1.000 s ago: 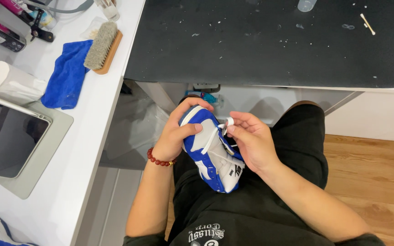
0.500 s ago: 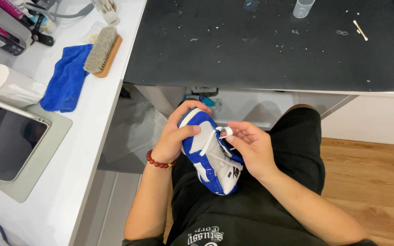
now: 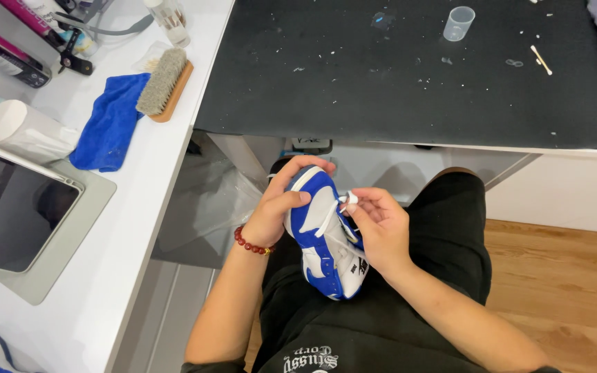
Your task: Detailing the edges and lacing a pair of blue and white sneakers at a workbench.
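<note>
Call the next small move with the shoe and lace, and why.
Probably pull the white lace through. The left hand has a grip on the blue and white shoe at its toe end, over the lap, while the right hand pinches the lace end by the eyelets.

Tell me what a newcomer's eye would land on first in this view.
First, the blue and white sneaker held over the lap at centre: the left hand grips its toe end and the right hand pinches a white lace. Next, on the white counter at left, a blue cloth beside a wooden brush. Above, a clear cup stands on the speckled black mat.
</note>
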